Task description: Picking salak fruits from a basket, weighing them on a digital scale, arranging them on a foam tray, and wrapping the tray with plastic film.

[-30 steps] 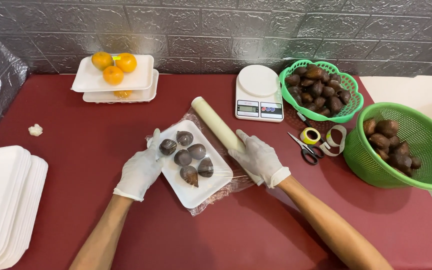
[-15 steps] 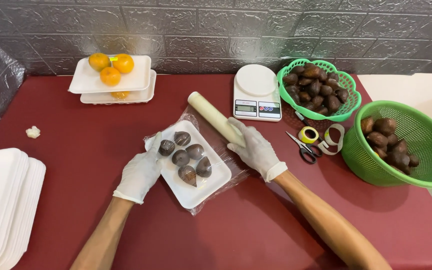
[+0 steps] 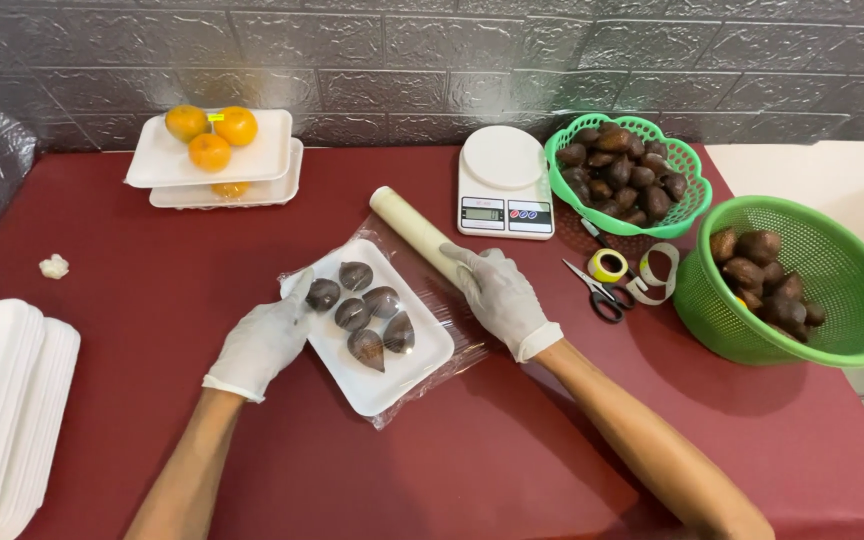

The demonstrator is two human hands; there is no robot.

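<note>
Lying on the red table (image 3: 552,440), white foam tray (image 3: 407,375) holds five dark fruits (image 3: 364,312) under cling film. Left hand (image 3: 262,340), fingers flat, presses its left edge. Right hand (image 3: 497,292) curls around the film roll (image 3: 414,230), just beyond the tray.

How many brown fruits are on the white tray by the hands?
5, all on the white tray: one at the top, three across the middle row, one below. None seems hidden.
</note>
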